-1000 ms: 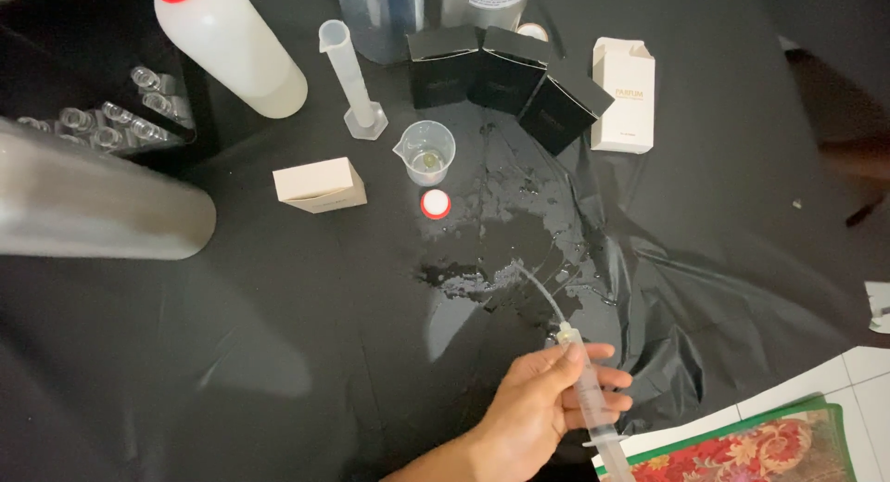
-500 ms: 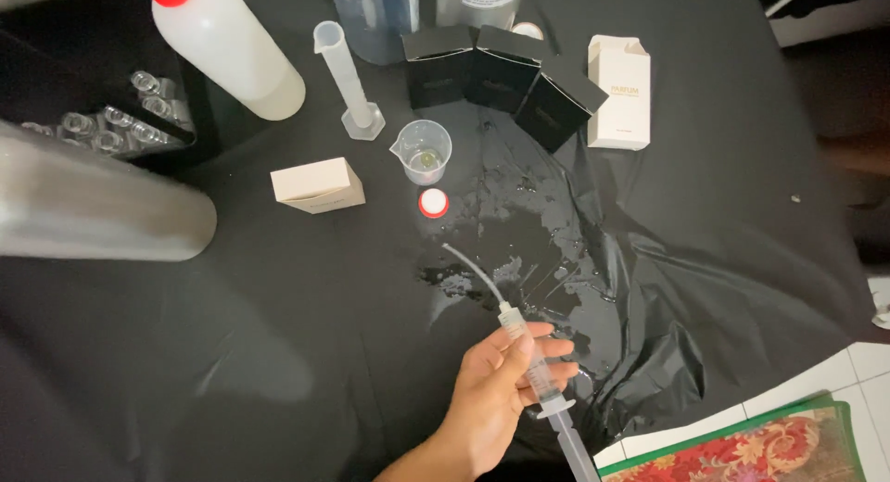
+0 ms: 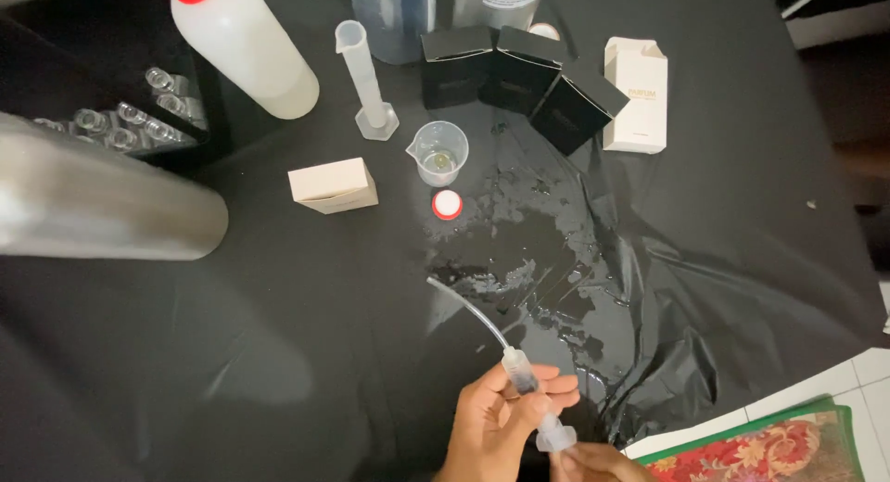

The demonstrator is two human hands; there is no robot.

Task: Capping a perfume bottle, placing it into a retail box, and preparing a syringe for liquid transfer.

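Observation:
My left hand (image 3: 496, 424) grips the barrel of a clear syringe (image 3: 525, 378) low in the view. A thin clear tube (image 3: 464, 304) curves from the syringe's tip up and to the left, over a wet patch (image 3: 528, 260) on the black plastic sheet. My right hand (image 3: 598, 463) shows only partly at the bottom edge, its fingers at the syringe's plunger end (image 3: 554, 437). Farther up the table stand a small clear beaker (image 3: 438, 153), a red-and-white cap (image 3: 447, 204) and a graduated cylinder (image 3: 366, 79).
A white bottle with a red cap (image 3: 246, 51) leans at the top left, over a tray of glass vials (image 3: 120, 120). A metal cylinder (image 3: 102, 204) lies at the left. A beige box (image 3: 332, 185), black boxes (image 3: 519, 74) and a white box (image 3: 636, 93) stand nearby. A patterned mat (image 3: 779, 450) lies at the lower right.
The syringe has shifted left, and its tube now points farther up and left. My right hand has come in at the plunger end.

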